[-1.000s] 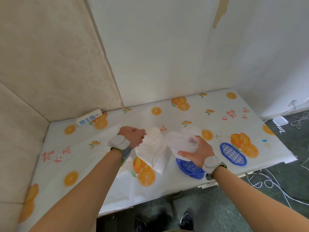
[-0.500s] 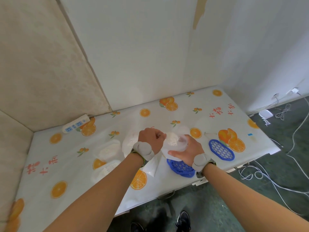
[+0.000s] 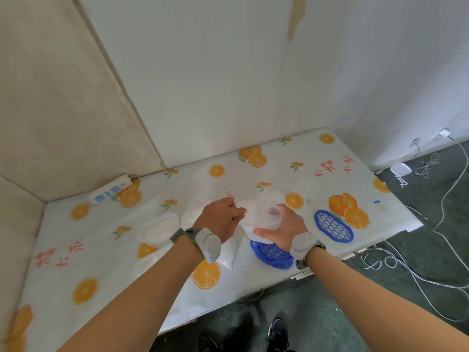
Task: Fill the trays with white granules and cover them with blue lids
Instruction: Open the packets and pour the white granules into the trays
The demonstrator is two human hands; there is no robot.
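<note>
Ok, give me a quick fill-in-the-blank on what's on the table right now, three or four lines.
1. The right hand holds a clear plastic tray above a ____ honeycomb lid.
2. A second blue honeycomb lid lies on the table to the ____ of both hands.
3. The white power strip lies by the ____ wall.
4. The tablecloth is printed with ____.

Missing words: blue; right; left; oranges
</note>
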